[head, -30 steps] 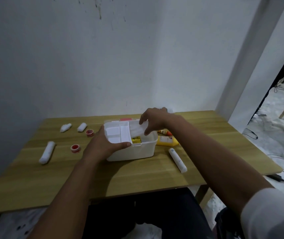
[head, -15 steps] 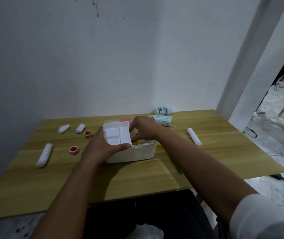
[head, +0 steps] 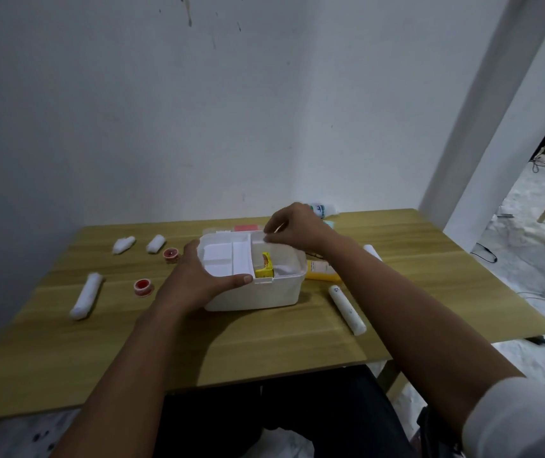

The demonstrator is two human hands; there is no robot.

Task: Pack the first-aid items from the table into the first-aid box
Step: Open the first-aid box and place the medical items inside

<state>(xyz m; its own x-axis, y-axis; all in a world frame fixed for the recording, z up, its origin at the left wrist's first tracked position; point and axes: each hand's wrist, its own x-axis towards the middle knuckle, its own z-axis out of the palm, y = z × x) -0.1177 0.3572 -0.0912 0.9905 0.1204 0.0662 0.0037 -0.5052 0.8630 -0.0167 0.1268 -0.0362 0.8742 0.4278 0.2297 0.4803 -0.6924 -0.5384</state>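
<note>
A white plastic first-aid box (head: 258, 292) sits open near the middle of a wooden table (head: 264, 342), seen from above by the person packing it. The left hand (head: 198, 279) is clamped on the box's near left corner, thumb lying along the front rim, over a white divided tray (head: 225, 257) that covers the left half. The right hand (head: 294, 228) rests at the far rim with fingers pinched together; what they pinch, if anything, cannot be told. Inside the open right half stand a yellow carton (head: 264, 271) and something white and soft. Still on the table: three cotton-like rolls at left, the longest (head: 87, 295) nearest the edge, two small red tape rolls (one (head: 142, 287) near the left wrist), a long white tube (head: 346, 309) just right of the box, a yellow packet (head: 322, 271) touching its right side, and a small bottle (head: 322, 209) by the wall. The rolls look light and squashy, best pinched around the middle; the tube seems stiff and smooth, likely to roll, so grip it mid-length.
</note>
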